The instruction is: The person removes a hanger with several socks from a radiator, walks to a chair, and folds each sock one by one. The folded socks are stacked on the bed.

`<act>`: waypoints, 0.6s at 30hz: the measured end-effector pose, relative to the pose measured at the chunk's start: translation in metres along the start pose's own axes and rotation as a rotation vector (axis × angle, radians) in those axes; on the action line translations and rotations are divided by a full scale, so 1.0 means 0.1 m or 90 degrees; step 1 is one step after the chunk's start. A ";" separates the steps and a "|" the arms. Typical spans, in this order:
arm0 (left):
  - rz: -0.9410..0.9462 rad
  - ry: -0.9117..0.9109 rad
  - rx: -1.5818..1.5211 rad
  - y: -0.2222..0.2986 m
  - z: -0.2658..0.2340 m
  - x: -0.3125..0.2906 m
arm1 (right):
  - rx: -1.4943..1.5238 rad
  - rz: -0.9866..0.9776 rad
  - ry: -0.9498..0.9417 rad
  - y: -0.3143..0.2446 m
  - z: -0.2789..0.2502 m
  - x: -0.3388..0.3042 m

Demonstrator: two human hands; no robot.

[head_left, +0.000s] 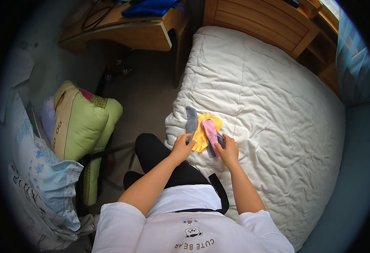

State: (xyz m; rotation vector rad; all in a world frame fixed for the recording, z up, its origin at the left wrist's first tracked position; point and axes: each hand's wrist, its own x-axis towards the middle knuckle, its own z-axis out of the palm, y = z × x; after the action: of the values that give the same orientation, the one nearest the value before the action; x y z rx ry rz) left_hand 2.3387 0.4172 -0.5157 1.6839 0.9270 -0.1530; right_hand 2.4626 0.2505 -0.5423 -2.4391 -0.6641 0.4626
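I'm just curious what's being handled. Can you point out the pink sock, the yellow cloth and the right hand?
pink sock [210, 130]: head view, middle of its length.
yellow cloth [200, 139]: head view, left part.
right hand [228, 151]: head view, back of hand.

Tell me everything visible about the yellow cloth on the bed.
The yellow cloth is small, soft and crumpled, lying flat near the edge of the white quilt. A pink sock and a grey sock lie over it. The left hand touches its lower left edge; the right hand is beside it.
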 end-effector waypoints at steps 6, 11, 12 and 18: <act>-0.033 -0.171 -0.201 0.12 0.05 -0.18 | 0.146 0.008 -0.003 -0.05 0.00 0.03; -0.105 -0.226 -0.377 0.56 -0.01 -0.39 | 0.254 -0.095 -0.109 -0.68 -0.45 -0.14; -0.121 -0.225 -0.405 0.58 -0.02 -0.40 | 0.299 -0.082 -0.124 -0.68 -0.44 -0.17; -0.105 -0.135 -0.566 0.25 -0.13 -0.28 | 0.567 0.026 -0.143 -0.53 -0.36 -0.26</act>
State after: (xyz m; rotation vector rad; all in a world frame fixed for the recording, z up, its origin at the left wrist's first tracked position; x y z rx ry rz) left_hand 2.3306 0.4134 -0.4771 0.7554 0.7996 -0.0152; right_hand 2.4389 0.2581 -0.4777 -1.5701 -0.3697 0.8429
